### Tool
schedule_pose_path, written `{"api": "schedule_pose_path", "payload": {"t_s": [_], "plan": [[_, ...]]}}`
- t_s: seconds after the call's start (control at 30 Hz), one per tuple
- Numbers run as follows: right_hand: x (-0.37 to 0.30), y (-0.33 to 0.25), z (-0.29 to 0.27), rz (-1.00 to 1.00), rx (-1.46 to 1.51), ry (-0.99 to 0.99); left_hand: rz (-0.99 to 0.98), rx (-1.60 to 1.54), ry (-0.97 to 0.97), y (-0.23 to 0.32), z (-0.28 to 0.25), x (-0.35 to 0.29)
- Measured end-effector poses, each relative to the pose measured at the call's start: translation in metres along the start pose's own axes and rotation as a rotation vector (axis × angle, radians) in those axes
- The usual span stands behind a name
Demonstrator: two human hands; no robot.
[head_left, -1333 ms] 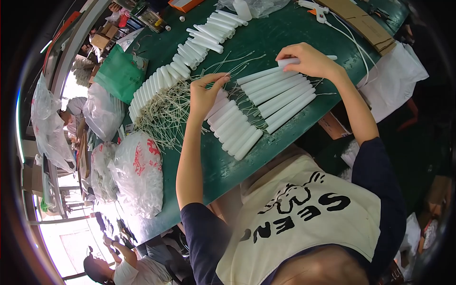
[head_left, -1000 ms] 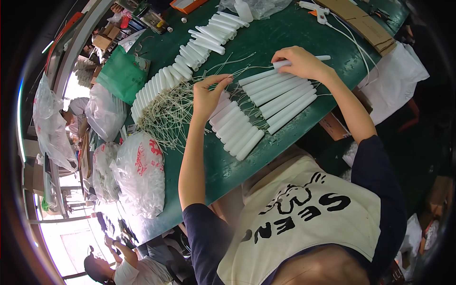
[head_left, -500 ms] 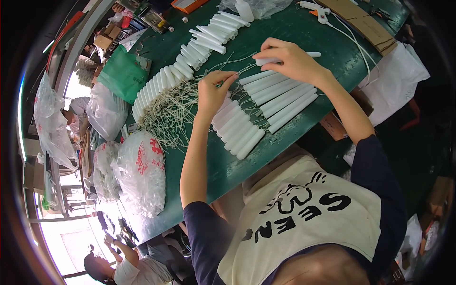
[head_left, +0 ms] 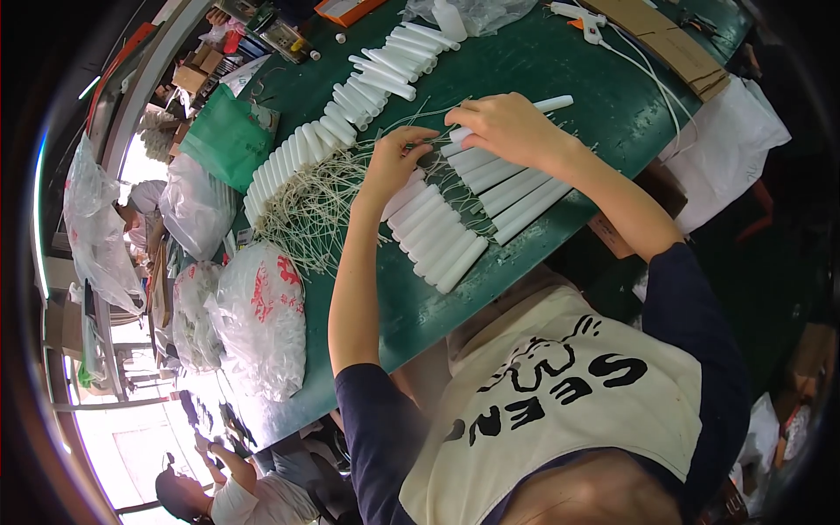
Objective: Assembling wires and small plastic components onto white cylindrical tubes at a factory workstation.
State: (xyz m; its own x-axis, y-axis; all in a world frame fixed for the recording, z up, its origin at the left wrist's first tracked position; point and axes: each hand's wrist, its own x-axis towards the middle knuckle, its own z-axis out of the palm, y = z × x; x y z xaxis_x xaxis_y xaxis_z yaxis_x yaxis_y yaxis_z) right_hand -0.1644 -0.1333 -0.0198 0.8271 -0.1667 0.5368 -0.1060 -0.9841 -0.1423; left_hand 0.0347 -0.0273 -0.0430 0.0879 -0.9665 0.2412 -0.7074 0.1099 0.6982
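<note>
My right hand (head_left: 505,129) grips a white plastic tube (head_left: 553,104) raised just above the green table (head_left: 525,61). My left hand (head_left: 396,162) pinches the end of a thin pale string (head_left: 411,118) right beside the tube's near end. Under both hands lie two rows of white tubes (head_left: 446,241) side by side. A tangled heap of pale strings (head_left: 311,210) spreads to the left of my left hand. Farther back a long curved row of more white tubes (head_left: 350,109) runs across the table.
A green bag (head_left: 226,140) and clear plastic sacks (head_left: 258,315) hang off the table's left edge. A white glue gun with cord (head_left: 591,24) and brown cardboard (head_left: 665,44) lie at the far right. Another person (head_left: 223,494) sits lower left.
My right hand lifted a tube from the row and brought it leftward toward my left hand, which rose from the strings pinching one.
</note>
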Motion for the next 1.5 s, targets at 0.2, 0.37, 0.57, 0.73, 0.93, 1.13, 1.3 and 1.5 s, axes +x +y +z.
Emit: {"api": "schedule_pose_path", "payload": {"t_s": [0.2,0.37,0.57,0.73,0.93,1.13,1.3,1.5], "plan": [[0.002,-0.004,-0.004,-0.008,0.019,0.005,0.052,0.039,-0.015,-0.011,0.000,0.002],[0.003,0.000,0.002,0.016,0.106,-0.047,-0.093,0.031,0.045,-0.007,-0.001,0.000],[0.007,0.000,0.013,0.069,0.114,-0.072,-0.025,0.086,0.145,0.003,-0.004,-0.004],[0.009,0.002,0.026,0.028,0.132,-0.029,0.014,0.125,0.218,0.006,-0.003,-0.010],[0.012,0.002,0.030,0.135,0.181,-0.089,0.033,0.165,0.268,0.011,0.000,-0.017],[0.014,-0.001,0.033,0.089,0.228,-0.045,0.084,0.143,0.315,0.006,0.002,-0.020],[0.013,0.001,0.030,0.084,0.150,-0.083,0.116,0.143,0.326,0.004,0.003,-0.020],[0.013,0.007,0.040,-0.053,0.118,-0.059,0.159,0.192,0.361,0.004,0.006,-0.022]]}}
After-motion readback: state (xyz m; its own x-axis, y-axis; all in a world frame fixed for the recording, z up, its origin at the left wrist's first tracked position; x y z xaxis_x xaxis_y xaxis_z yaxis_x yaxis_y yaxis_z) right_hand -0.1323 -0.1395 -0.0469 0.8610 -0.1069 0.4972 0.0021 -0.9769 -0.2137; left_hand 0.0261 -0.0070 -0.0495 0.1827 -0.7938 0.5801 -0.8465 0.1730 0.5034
